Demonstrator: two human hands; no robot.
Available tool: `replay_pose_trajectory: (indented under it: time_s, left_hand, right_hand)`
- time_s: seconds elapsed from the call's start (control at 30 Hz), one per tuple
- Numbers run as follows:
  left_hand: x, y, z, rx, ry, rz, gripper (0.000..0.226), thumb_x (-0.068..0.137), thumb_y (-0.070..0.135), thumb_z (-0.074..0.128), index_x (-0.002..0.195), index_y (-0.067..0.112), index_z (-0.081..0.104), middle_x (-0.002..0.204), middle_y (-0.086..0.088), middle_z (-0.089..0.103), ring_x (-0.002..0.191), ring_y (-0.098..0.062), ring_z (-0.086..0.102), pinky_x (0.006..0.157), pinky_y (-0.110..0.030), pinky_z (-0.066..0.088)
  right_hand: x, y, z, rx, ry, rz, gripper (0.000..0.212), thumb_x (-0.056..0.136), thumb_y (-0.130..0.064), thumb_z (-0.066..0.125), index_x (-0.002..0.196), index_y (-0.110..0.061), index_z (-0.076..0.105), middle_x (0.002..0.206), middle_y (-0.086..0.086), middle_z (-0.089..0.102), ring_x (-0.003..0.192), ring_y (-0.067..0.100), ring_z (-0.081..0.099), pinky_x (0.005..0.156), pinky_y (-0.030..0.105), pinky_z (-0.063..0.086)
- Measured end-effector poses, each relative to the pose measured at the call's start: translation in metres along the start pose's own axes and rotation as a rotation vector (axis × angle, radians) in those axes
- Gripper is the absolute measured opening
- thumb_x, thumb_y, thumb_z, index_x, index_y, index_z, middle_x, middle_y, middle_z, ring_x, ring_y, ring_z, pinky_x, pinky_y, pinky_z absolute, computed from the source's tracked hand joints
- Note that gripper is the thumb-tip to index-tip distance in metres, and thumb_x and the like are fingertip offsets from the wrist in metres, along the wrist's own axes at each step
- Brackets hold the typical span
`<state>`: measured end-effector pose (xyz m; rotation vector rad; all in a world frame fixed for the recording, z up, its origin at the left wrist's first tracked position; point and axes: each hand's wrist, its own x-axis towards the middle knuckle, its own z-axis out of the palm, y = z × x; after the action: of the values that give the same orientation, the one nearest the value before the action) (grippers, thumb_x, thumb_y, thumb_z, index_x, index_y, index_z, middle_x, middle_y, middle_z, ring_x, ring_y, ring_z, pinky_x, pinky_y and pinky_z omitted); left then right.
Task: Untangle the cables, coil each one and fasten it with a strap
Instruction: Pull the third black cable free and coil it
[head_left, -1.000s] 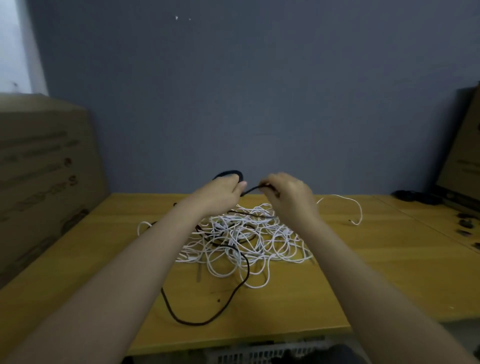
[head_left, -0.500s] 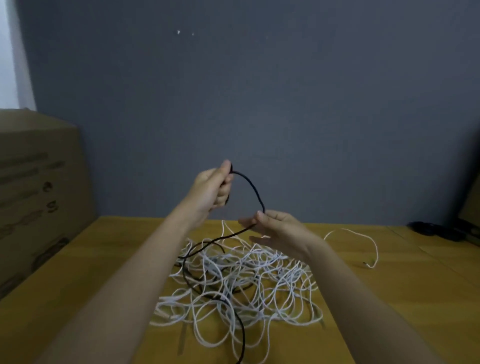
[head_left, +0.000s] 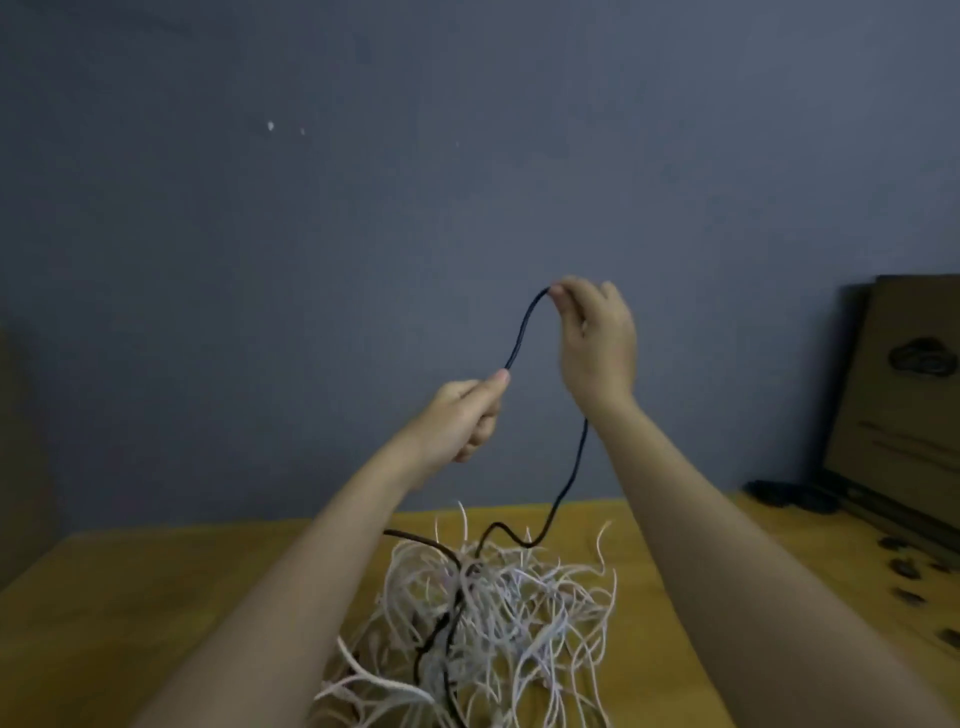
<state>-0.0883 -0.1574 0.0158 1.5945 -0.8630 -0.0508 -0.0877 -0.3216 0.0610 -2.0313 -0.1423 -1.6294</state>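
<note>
Black cable (head_left: 523, 332): held up in front of the grey wall (head_left: 467, 156) by both hands; a short arc is stretched between them, rising from the left hand to the right hand.
Left hand (head_left: 462, 421): raised above the desk; the fingers (head_left: 493, 384) are curled and the cable is pinched between thumb and forefinger at the lower end of the arc.
Right hand (head_left: 597, 343): held higher than the left and to its right; the top of the arc is pinched by the fingertips (head_left: 558, 291), the other fingers being loosely bent.
Hanging run: from behind the right wrist the black cable is seen dropping down to the desk, where it bends and enters the pile.
White cables (head_left: 519, 623): heaped in a tangled pile on the desk, between the two forearms; black strands are threaded through the middle of the pile.
Desk (head_left: 156, 597): yellowish wood; the pile is carried near its front centre.
Cardboard box (head_left: 893, 405): leaned at the right edge of the view, against the wall.
Dark object (head_left: 779, 496): lying on the desk just left of the box; what it is cannot be told.
Small dark pieces (head_left: 906, 569): scattered on the desk at the far right; too blurred to identify.
</note>
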Motion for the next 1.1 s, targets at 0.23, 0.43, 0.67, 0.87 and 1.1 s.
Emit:
replay_pose_trajectory:
  time_s: [0.23, 0.43, 0.67, 0.87, 1.1]
  left_hand:
    - [-0.025, -0.044, 0.014, -0.546, -0.103, -0.135, 0.043, 0.103, 0.039, 0.023, 0.065, 0.02, 0.027, 0.04, 0.01, 0.02, 0.03, -0.001, 0.014, 0.029, -0.012, 0.016]
    - [-0.025, -0.077, 0.008, -0.515, 0.16, -0.139, 0.033, 0.105, 0.03, 0.029, 0.073, 0.02, 0.03, 0.047, 0.01, 0.031, 0.035, -0.003, 0.024, 0.04, -0.016, 0.021]
    - [-0.02, -0.099, -0.005, 0.289, 0.251, -0.081, 0.02, 0.104, 0.028, 0.032, 0.086, 0.018, 0.031, 0.078, 0.001, 0.045, 0.058, -0.012, 0.043, 0.063, -0.029, 0.04]
    - [-0.028, -0.101, -0.02, 1.143, -0.078, -0.121, 0.028, 0.101, 0.041, 0.034, 0.105, 0.013, 0.038, 0.1, -0.014, 0.063, 0.086, -0.032, 0.059, 0.065, -0.039, 0.043]
    - [-0.043, -0.069, -0.044, 1.231, -0.107, -0.056, 0.038, 0.087, 0.06, 0.054, 0.078, 0.024, 0.042, 0.072, 0.014, 0.046, 0.062, 0.0, 0.041, 0.05, -0.026, 0.026]
  right_hand:
    - [-0.147, 0.035, 0.047, 0.266, -0.551, 0.539, 0.035, 0.1, -0.017, 0.045, 0.065, -0.011, 0.042, 0.053, 0.005, 0.036, 0.051, 0.015, 0.032, 0.054, 0.032, 0.026]
    - [-0.22, 0.006, 0.046, 0.94, -0.743, 1.047, 0.02, 0.102, -0.022, 0.04, 0.102, -0.016, 0.059, 0.049, -0.005, 0.039, 0.042, 0.01, 0.047, 0.043, 0.018, 0.04]
    - [-0.217, -0.005, 0.024, 1.024, -0.801, 1.034, 0.017, 0.097, -0.008, 0.05, 0.109, -0.009, 0.062, 0.058, -0.003, 0.043, 0.053, 0.012, 0.048, 0.053, 0.022, 0.045]
    - [-0.202, 0.007, 0.011, 1.192, -0.764, 1.092, 0.058, 0.086, 0.008, 0.058, 0.134, -0.021, 0.045, 0.069, 0.005, 0.053, 0.052, 0.012, 0.049, 0.051, 0.023, 0.046]
    - [-0.214, 0.0, 0.012, 0.075, -1.064, 0.292, 0.015, 0.088, -0.019, 0.061, 0.101, -0.026, 0.063, 0.09, -0.001, 0.061, 0.077, 0.016, 0.058, 0.07, 0.039, 0.053]
